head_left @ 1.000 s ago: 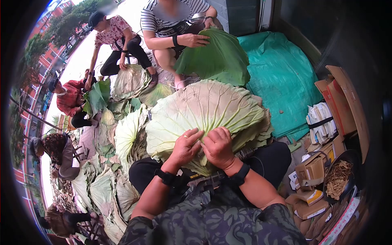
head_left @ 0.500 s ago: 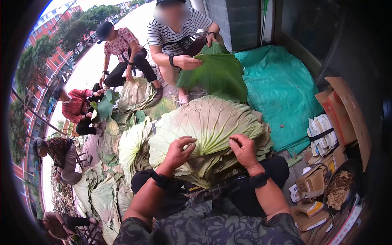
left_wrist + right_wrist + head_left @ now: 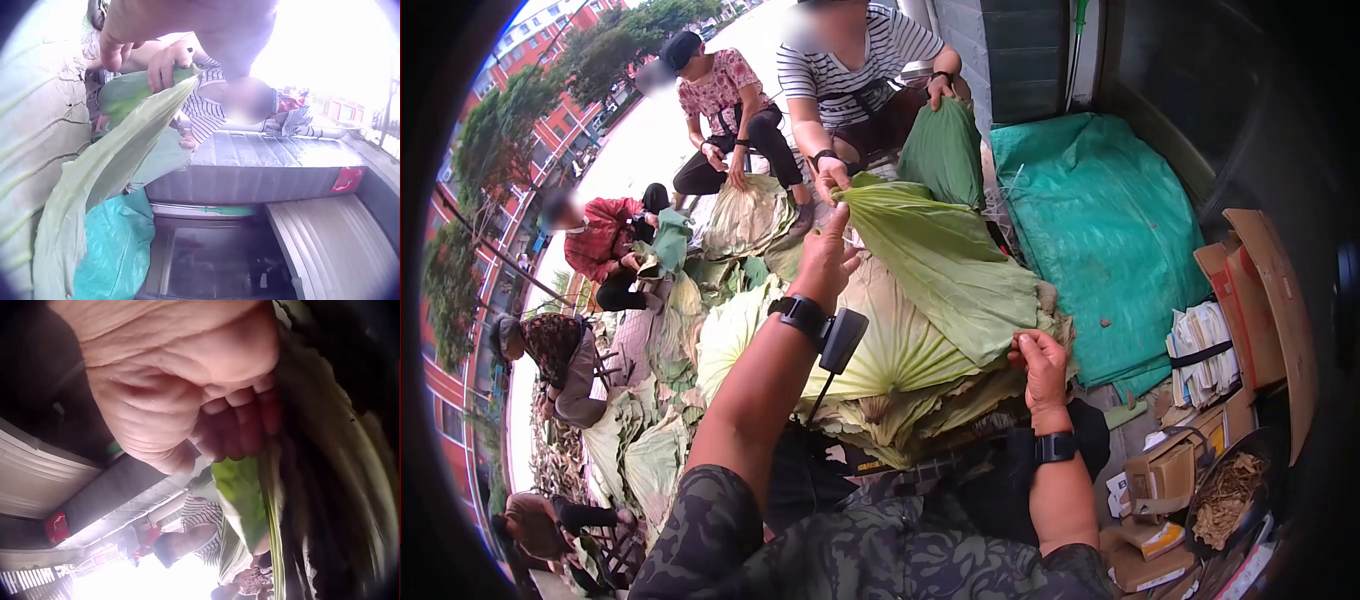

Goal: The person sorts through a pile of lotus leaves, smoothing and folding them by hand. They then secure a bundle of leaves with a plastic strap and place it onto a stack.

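A folded pale-green lotus leaf [image 3: 945, 270] slants across a pile of dry lotus leaves [image 3: 870, 350] on the wearer's lap. Its narrow tip is in the hand [image 3: 833, 176] of a person in a striped shirt. My left hand [image 3: 825, 265] reaches up beside that tip, fingers extended; the left wrist view has the fingers [image 3: 114, 55] apart from the leaf [image 3: 103, 162]. At the leaf's lower right corner, my right hand [image 3: 1042, 365] pinches the edge. In the right wrist view its curled fingers [image 3: 244, 422] meet the green leaf [image 3: 237, 487].
The striped-shirt person's other hand holds a darker green leaf [image 3: 945, 150]. A teal tarp [image 3: 1100, 240] covers the ground at right, near cardboard boxes [image 3: 1165, 475] and a dark basin [image 3: 1195, 545]. Several people sit at left among spread leaves [image 3: 655, 455].
Both hands lifted from the pile's top leaf and parted. My left hand rose forward and my right moved right. The striped-shirt person extended a folded leaf over the pile.
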Tool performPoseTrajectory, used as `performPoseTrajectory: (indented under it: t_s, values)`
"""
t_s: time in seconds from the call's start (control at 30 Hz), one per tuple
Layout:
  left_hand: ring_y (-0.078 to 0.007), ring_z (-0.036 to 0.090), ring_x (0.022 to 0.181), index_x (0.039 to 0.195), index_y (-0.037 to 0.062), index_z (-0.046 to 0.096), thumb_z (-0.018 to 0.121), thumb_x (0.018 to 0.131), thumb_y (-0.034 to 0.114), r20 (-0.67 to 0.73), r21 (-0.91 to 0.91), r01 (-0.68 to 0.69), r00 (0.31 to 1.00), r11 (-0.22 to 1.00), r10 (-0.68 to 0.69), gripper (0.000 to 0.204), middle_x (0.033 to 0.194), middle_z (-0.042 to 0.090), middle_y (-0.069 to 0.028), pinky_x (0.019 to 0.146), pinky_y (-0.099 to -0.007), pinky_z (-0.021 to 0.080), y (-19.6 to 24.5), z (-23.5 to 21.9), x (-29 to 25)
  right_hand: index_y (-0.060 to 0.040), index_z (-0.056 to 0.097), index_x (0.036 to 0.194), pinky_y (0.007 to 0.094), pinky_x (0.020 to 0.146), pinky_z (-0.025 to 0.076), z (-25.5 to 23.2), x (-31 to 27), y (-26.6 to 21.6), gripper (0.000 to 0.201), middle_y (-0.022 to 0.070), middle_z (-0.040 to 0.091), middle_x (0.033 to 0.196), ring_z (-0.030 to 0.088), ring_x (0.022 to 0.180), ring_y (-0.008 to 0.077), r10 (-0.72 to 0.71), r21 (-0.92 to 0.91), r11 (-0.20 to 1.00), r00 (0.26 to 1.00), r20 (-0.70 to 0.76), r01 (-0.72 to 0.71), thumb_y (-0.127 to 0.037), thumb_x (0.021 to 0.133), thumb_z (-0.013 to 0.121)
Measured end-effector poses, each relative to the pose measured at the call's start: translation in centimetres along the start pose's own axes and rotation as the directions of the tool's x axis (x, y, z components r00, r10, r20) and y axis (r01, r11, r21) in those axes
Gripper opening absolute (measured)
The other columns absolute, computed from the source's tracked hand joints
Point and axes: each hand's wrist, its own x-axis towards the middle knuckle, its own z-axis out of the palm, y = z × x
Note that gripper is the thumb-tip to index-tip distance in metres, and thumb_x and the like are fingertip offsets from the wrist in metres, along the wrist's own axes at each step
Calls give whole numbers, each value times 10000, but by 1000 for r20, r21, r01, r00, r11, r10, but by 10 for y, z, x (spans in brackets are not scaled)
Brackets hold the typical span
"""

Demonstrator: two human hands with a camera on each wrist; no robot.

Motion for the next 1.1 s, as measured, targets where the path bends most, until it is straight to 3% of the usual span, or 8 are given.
performPoseTrajectory:
  t_s: [0.07, 0.2, 0.53, 0.63, 0.7, 0.8, 0.93, 1.1]
  values:
    - [-221, 594, 884, 1203, 79, 442, 654, 827, 336, 105, -36, -31, 994, 999, 35, 502, 1106, 559, -127, 739, -361, 506, -2, 12, 13, 3, 630, 879, 228, 620, 471, 2, 4, -1, 133, 24, 615, 779, 557, 687, 87, 2, -15, 1000, 999, -51, -3, -114, 855, 571]
    - [-228, 616, 837, 1034, 20, 554, 546, 869, 77, 58, 68, 19, 998, 997, -23, 175, 932, 613, -95, 717, -403, 521, -9, 29, 17, -1, 627, 867, 217, 599, 456, 6, 9, 2, 136, 26, 613, 775, 549, 666, 82, -44, -12, 999, 996, -74, 43, -125, 852, 573]
    - [-276, 596, 949, 1085, -20, 481, 467, 887, 1, 150, -322, 36, 989, 946, 14, 200, 1057, 578, -156, 857, -430, 501, -31, 19, -45, 13, 553, 1072, 224, 631, 455, 17, 0, -2, 296, 65, 596, 921, 540, 691, 82, -335, -230, 917, 942, 4, 327, -139, 826, 617]
    - [-283, 592, 957, 1095, -30, 482, 462, 877, -14, 135, -401, 109, 989, 909, -59, 220, 1066, 577, -158, 873, -426, 491, -41, 13, -87, -4, 522, 1142, 368, 836, 442, 30, -13, -21, 551, 161, 552, 1066, 548, 934, 281, -630, -757, 274, 706, 325, 593, -230, 681, 723]
    - [-275, 577, 978, 1100, -23, 486, 464, 877, -3, 197, -428, 190, 974, 884, -114, 226, 1077, 570, -157, 890, -427, 478, -53, 3, -106, -35, 529, 1146, 422, 928, 377, 55, -25, -35, 603, 169, 521, 1134, 488, 1043, 347, -586, -750, 242, 708, 393, 616, -274, 634, 740]
    - [-271, 594, 957, 1091, -11, 495, 505, 884, 68, 381, -396, 331, 908, 856, -174, 221, 1061, 581, -146, 836, -401, 503, -65, -9, -132, -59, 552, 1133, 431, 931, 366, 97, -33, -53, 529, 119, 557, 1117, 525, 1005, 308, -488, -720, -29, 619, 616, 694, -194, 642, 696]
    - [-288, 558, 1038, 1178, 23, 483, 535, 898, 246, 458, -507, 450, 863, 735, -213, 362, 1110, 572, -133, 912, -440, 457, -50, -23, -152, -49, 604, 1045, 392, 822, 421, 101, -25, -39, 446, 99, 627, 964, 583, 880, 272, -390, -643, 44, 606, 694, 764, 43, 616, 527]
    - [-312, 513, 1104, 1247, 16, 419, 447, 934, 303, 559, -664, 550, 815, 506, -153, 425, 1239, 489, -173, 950, -452, 428, -53, -58, -108, -61, 610, 1009, 386, 762, 439, 97, -35, -58, 411, 98, 629, 932, 584, 864, 288, -293, -574, 63, 565, 771, 816, 32, 617, 533]
